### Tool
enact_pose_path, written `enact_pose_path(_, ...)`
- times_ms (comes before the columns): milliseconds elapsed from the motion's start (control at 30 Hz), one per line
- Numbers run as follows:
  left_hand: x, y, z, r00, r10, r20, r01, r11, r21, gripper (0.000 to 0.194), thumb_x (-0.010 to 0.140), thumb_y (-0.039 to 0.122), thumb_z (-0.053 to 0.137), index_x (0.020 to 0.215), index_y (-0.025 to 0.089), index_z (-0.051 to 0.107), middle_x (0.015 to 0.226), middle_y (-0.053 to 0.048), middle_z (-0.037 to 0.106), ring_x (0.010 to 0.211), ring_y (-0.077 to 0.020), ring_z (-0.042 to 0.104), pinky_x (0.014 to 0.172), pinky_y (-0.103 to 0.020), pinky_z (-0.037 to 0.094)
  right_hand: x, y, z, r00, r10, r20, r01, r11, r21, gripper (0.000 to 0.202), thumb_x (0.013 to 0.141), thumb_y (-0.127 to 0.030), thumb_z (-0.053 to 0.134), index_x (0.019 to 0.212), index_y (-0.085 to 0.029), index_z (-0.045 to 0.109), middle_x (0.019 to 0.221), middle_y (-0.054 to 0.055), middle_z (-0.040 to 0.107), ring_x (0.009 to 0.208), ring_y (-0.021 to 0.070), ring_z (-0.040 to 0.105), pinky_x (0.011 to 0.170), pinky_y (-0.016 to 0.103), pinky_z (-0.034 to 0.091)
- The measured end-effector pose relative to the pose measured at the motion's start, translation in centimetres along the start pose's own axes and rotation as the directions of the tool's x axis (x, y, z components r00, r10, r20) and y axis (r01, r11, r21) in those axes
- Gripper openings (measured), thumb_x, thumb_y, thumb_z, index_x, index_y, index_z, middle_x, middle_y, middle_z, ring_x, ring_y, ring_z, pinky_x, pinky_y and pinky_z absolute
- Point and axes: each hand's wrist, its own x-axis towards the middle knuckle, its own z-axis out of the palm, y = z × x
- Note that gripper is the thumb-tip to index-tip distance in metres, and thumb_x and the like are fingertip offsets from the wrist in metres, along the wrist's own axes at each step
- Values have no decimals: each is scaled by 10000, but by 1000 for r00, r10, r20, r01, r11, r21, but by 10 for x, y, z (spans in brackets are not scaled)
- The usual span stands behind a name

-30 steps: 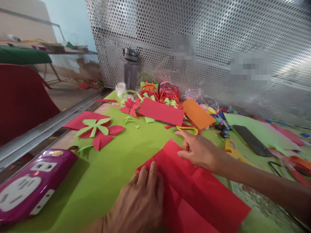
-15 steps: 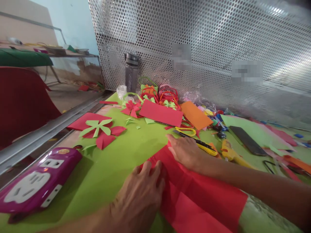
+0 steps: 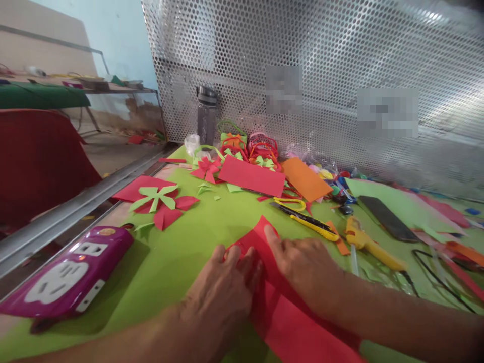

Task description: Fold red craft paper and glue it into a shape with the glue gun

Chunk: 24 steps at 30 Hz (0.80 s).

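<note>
A sheet of red paper (image 3: 287, 322) with a folded-over layer lies slanted in front of me. My left hand (image 3: 227, 282) holds down its left edge with bent fingers; the thumb is hidden. On the paper's upper part rests my right hand (image 3: 302, 262), its index finger stretched out flat near the far corner and its other fingers bent lower down. Just beyond that corner lies a cutter knife with a black and yellow body (image 3: 306, 222), beside yellow scissor handles (image 3: 291, 203). To the right of it is a yellow glue gun (image 3: 372, 247).
A purple power strip (image 3: 75, 275) stands at left, near red and green paper cutouts (image 3: 155, 197). Small paper baskets (image 3: 260, 146), a red card (image 3: 251, 175), an orange card (image 3: 307, 180) and a bottle (image 3: 206, 116) are at the back. A phone (image 3: 387, 218) lies right. Perforated metal rises behind.
My right hand has drawn back toward me and right from the paper's far corner, baring that corner and the cutter knife. The paper's right side now shows less. My left hand stays nearly in place.
</note>
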Motion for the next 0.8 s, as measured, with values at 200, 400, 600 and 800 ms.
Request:
enact_pose_path(200, 0, -2, 8, 1000, -2, 1, 2, 1000, -25, 258, 823, 181, 506, 1038, 255, 628, 1103, -27, 621, 957, -209, 520, 748, -353, 387, 1, -20, 1, 977, -126, -173, 110, 989, -97, 530, 683, -4, 501, 1212, 13, 470, 585, 74, 613, 490, 185, 571, 418, 267, 357)
enact_pose_path(400, 3, -1, 0, 1000, 7, 13, -7, 1000, 1, 239, 878, 245, 461, 1037, 208, 635, 1110, -72, 622, 874, -200, 545, 705, -339, 417, 0, -13, 0, 971, -122, -206, 118, 992, -32, 401, 712, -14, 531, 1113, 5, 537, 598, 81, 623, 503, 177, 588, 435, 268, 374)
enact_pose_path(600, -5, 8, -4, 998, -17, -61, 22, 996, 83, 408, 806, 248, 510, 1182, 108, 581, 1186, -157, 590, 810, -251, 588, 672, -370, 480, 4, -22, 8, 966, -209, -154, 214, 977, 20, 468, 657, -31, 604, 1120, 4, 542, 674, 100, 649, 551, 176, 596, 429, 256, 385)
enact_pose_path(800, -7, 6, -3, 999, -23, -29, 24, 998, 65, 418, 835, 263, 465, 1211, 109, 562, 1196, -165, 585, 899, -270, 590, 757, -391, 480, 7, -24, 3, 962, -235, -142, 243, 969, 42, 406, 657, -15, 588, 1062, -44, 586, 700, 93, 657, 563, 166, 595, 435, 256, 396)
